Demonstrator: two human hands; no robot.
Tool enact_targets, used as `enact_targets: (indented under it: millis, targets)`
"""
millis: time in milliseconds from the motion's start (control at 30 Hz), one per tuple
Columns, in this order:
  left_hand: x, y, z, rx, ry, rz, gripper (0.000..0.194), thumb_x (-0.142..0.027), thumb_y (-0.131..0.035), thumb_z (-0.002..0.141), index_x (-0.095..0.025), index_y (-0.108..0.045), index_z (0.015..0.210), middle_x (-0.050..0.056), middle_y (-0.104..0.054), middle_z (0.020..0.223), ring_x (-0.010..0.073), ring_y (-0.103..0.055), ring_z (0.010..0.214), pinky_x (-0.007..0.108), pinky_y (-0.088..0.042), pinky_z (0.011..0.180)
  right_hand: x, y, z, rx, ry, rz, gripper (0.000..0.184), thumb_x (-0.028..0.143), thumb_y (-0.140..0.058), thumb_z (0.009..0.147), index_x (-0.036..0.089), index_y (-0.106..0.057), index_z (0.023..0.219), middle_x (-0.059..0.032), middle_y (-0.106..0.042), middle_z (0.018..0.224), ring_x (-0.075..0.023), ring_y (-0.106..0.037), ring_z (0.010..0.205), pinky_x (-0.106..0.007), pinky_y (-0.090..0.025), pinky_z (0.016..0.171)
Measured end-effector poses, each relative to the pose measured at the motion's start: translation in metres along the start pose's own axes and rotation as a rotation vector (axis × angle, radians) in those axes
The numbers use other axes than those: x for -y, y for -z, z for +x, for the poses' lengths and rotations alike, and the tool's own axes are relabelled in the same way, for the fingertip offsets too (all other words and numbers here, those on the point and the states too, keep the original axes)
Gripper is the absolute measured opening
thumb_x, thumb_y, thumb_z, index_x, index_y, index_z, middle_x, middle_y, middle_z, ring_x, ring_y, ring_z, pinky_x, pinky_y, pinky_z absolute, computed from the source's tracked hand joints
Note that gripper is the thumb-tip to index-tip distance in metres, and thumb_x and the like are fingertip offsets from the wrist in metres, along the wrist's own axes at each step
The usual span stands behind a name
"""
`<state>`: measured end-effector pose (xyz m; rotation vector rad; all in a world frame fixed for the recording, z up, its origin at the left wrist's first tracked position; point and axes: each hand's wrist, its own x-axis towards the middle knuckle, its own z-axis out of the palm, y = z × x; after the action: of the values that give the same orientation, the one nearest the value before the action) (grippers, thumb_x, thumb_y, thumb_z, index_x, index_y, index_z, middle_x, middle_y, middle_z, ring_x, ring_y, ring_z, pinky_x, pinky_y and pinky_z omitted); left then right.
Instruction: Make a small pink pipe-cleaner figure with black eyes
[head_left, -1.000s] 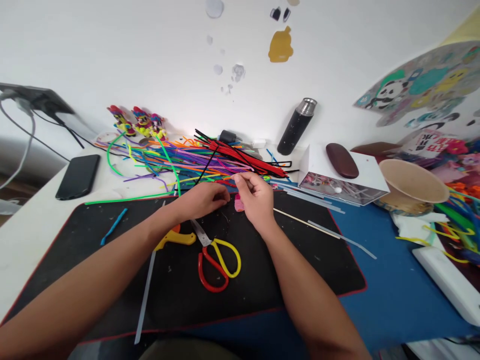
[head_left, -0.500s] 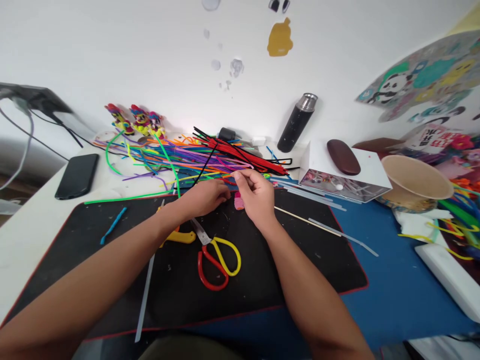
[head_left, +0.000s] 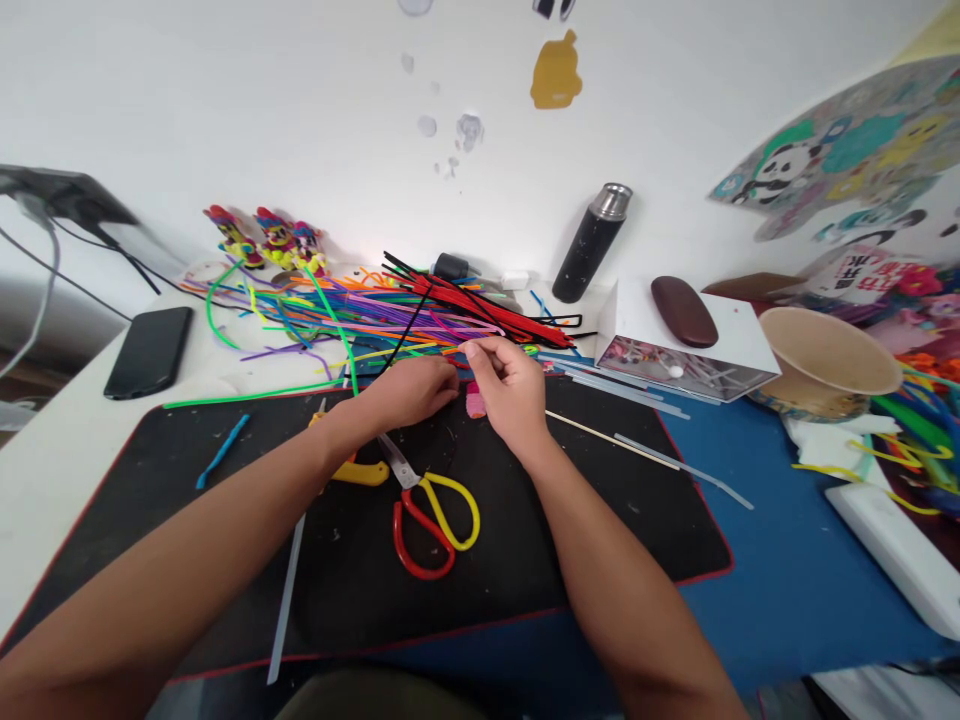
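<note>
White wall stands behind the bench (head_left: 60, 455); a black flask (head_left: 592, 243) is at its rear edge and a phone (head_left: 148, 352) near its left edge. Pink piece (head_left: 475, 401) located over the rear part of the black mat (head_left: 510, 530), just beside the right hand (head_left: 512, 385), below its fingertips; contact cannot be confirmed. Right thumb and index finger pressed together. Left hand (head_left: 421, 388) has fingers curled; any grip cannot be told. Scissors (head_left: 406, 475) lie between the forearms. Mat's right portion, towards its front corner, is open.
</note>
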<state>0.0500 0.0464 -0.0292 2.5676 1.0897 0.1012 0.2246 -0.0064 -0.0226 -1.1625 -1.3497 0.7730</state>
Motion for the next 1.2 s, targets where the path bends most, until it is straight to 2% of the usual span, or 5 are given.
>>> enact_targets:
  millis: [133,233,433,967,1200]
  targets:
    - [-0.013,0.010,-0.013,0.006,0.058,-0.136,0.017,-0.029,-0.060,0.098,-0.019,-0.075,0.097,0.006,-0.078,0.093,0.0224,-0.071,0.082,0.030,-0.049,0.072,-0.002,0.000,0.000,-0.001,0.015,-0.008,0.031,0.051,-0.066,0.102,0.022,-0.078,0.096,-0.0022,-0.072,0.078,-0.0156,-0.061,0.064,-0.027,-0.046,0.059]
    - [-0.033,0.015,-0.024,0.091,0.003,-0.256,0.013,-0.021,-0.063,0.092,-0.020,-0.075,0.091,0.003,-0.079,0.094,0.0200,-0.071,0.082,0.027,-0.048,0.071,-0.005,0.000,0.000,0.015,0.039,-0.029,0.028,0.047,-0.066,0.102,0.022,-0.079,0.098,-0.0011,-0.070,0.078,-0.0153,-0.058,0.064,-0.028,-0.045,0.061]
    - [-0.061,0.000,-0.027,0.176,-0.024,-0.211,0.015,-0.015,-0.064,0.088,-0.022,-0.078,0.088,0.003,-0.082,0.095,0.0210,-0.074,0.084,0.028,-0.047,0.072,-0.007,0.001,-0.001,0.028,0.043,-0.066,0.030,0.049,-0.064,0.103,0.023,-0.079,0.099,0.0002,-0.067,0.075,-0.0148,-0.054,0.062,-0.028,-0.043,0.061]
    - [-0.062,-0.024,-0.023,0.090,0.022,0.103,0.023,-0.026,-0.057,0.101,-0.017,-0.078,0.099,0.015,-0.082,0.104,0.0323,-0.079,0.095,0.035,-0.057,0.076,-0.006,-0.001,-0.003,0.088,0.041,-0.102,0.030,0.052,-0.062,0.105,0.026,-0.078,0.100,0.0020,-0.064,0.066,-0.0162,-0.057,0.058,-0.030,-0.044,0.058]
    - [-0.048,-0.002,-0.028,0.022,0.018,-0.037,0.022,-0.024,-0.058,0.101,-0.021,-0.079,0.104,0.010,-0.084,0.113,0.0286,-0.078,0.103,0.033,-0.057,0.085,-0.004,-0.001,-0.003,0.095,0.073,-0.131,0.028,0.047,-0.062,0.105,0.025,-0.078,0.099,0.0019,-0.065,0.067,-0.0157,-0.058,0.059,-0.029,-0.044,0.059]
